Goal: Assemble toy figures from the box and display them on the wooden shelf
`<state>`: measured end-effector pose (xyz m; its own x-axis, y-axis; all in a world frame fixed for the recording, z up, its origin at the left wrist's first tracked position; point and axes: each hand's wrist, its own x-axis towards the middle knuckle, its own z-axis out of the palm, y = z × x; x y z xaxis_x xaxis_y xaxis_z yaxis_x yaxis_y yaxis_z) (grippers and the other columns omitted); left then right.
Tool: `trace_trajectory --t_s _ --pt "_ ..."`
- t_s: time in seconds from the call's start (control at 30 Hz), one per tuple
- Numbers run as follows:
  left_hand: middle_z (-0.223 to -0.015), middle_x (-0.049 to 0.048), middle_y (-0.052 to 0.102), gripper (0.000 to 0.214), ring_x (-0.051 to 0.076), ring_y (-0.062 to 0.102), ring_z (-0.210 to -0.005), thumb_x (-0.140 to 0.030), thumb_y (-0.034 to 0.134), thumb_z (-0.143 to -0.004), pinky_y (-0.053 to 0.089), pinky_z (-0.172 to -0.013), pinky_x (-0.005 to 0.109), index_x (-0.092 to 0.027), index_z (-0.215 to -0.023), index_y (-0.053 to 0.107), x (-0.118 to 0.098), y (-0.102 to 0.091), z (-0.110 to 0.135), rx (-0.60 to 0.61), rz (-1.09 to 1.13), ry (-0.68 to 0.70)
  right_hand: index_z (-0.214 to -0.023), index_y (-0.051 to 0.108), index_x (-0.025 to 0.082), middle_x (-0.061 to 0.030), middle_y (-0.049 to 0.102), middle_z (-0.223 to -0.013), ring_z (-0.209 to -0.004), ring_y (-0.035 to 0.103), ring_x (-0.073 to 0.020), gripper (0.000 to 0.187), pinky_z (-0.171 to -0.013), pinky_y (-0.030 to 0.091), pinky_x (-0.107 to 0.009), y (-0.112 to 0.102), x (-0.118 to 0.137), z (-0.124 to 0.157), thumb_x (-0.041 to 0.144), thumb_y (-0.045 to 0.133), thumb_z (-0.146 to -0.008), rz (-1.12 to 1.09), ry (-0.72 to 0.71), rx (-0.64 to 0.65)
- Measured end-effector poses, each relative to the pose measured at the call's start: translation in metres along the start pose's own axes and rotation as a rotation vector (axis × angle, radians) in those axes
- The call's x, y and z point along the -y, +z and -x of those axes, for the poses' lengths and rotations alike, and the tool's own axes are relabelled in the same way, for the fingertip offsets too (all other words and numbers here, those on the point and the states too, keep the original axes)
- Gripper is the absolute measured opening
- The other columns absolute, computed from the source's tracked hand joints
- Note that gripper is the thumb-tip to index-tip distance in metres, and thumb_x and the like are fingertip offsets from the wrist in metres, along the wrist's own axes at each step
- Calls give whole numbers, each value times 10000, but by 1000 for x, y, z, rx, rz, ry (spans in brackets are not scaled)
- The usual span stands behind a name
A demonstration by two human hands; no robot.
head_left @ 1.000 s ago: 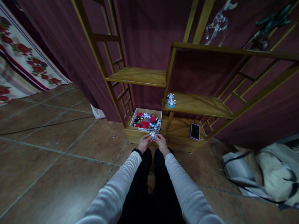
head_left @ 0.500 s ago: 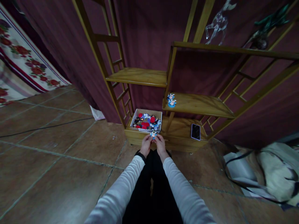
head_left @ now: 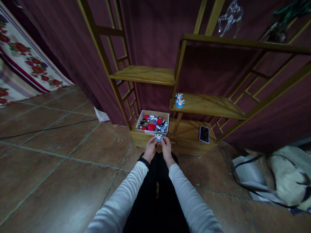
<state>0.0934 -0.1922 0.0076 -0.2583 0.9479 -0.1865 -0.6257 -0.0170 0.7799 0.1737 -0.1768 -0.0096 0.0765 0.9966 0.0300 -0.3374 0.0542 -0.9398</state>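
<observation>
Between my two hands is a small blue-and-white figurine (head_left: pixel 159 137), upright in front of the box's near edge. My left hand (head_left: pixel 151 148) pinches it from the left and my right hand (head_left: pixel 166 148) from the right, both closed on its lower part. Just beyond sits an open cardboard box (head_left: pixel 167 115) of jumbled small figurines, with red, blue, white and black pieces. Two similar blue-and-white figurines (head_left: pixel 179 103) stand one behind the other at the left end of the middle shelf (head_left: pixel 209 104).
A wooden shelf unit (head_left: pixel 143 75) rises ahead. A phone (head_left: pixel 204 134) lies on its lowest board, right of the box. Above right stand a clear glass horse (head_left: pixel 230 18) and a green figure (head_left: pixel 289 16). A pale bag (head_left: pixel 284 174) rests on the floor at right; a black cable (head_left: pixel 48 128) crosses it at left.
My view has shifted slightly, so the shelves sit a little higher in the picture. Both hands still hold the figurine, which now shows a bit more fully between the fingers.
</observation>
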Motion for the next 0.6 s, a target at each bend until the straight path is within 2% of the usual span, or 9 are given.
trace_trajectory --t_s 0.23,0.47,0.6 --pt "-790 40 660 298 95 569 -654 -229 726 -583 415 -617 211 -142 -857 650 3 0 6 3 -6 20 -934 588 193 -38 629 -944 -867 569 -175 266 -770 472 -316 -6 0 8 374 539 -745 109 -92 -15" --pt "-744 47 662 293 98 564 -613 -264 709 -599 423 -603 224 -123 -852 667 6 -2 6 -12 -71 64 -908 589 186 -37 625 -907 -771 579 -158 262 -699 487 -304 -4 1 8 372 551 -727 8 -7 31" --pt "-748 44 665 334 113 573 -630 -280 705 -605 438 -620 235 -129 -900 669 6 -4 5 32 -150 86 -895 584 192 -30 626 -910 -758 578 -148 257 -686 490 -291 -4 -1 7 368 573 -708 -11 5 36"
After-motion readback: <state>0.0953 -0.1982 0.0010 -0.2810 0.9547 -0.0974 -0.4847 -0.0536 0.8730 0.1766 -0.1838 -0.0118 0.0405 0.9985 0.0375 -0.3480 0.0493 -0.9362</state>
